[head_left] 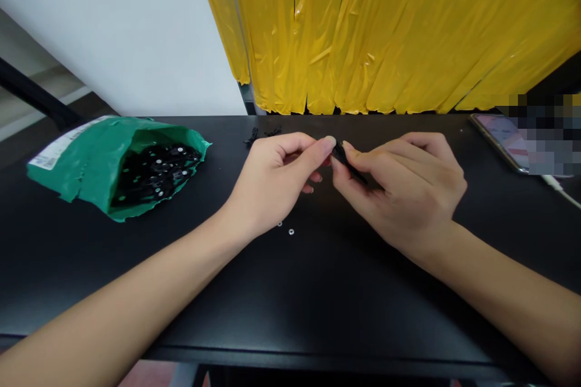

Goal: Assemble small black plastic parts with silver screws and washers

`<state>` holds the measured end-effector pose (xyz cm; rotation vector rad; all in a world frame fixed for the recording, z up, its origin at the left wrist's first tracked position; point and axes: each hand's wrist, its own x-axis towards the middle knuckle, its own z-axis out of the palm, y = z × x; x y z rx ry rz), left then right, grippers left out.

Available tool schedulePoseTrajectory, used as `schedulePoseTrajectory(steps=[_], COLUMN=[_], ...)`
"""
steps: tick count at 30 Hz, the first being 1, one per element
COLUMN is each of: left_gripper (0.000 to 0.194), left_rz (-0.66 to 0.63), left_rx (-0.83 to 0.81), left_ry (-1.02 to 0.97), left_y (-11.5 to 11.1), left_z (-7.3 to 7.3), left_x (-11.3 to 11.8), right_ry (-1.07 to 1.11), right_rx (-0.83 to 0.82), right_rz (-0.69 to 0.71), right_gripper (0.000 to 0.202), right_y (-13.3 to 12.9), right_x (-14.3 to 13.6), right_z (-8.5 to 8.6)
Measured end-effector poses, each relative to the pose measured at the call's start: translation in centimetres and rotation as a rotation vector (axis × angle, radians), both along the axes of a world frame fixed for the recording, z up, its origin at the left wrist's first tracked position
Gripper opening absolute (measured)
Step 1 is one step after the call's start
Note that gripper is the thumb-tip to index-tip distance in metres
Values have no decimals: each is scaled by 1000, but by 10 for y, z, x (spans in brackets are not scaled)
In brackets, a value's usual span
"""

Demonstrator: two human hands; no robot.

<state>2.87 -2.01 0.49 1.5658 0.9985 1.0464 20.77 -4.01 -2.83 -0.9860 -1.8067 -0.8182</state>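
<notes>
Left hand (276,178) pinches a black part's (341,152) near end, right hand (403,178) grips its length: braced between fingertips, probably for fine control! At the part's nine o'clock, a green bag (86,163) gapes inward, presumably for easy picking; at seven, a small ring (291,231) lies loose; at three, a phone (503,138).

On my black tabletop (318,308) I see an open green bag (97,154), some little black bits (251,136), two tiny silver rings (291,231), and a phone (497,136) with a white cord (561,190).
</notes>
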Motion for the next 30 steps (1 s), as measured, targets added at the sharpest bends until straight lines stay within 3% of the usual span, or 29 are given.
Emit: schedulePoseTrajectory(steps=[8,30], left_gripper=[27,22], left_rz=[41,-76], left_rx=[70,-359], left_ry=[59,-216], left_y=[0,1], left_z=[1,-2], left_x=[-3,-5], right_ry=[-36,-8], right_rx=[-143,-150], right_rz=[110,137], right_gripper=[7,12], right_y=[-5,-8], right_x=[5,-1], right_z=[-2,-2])
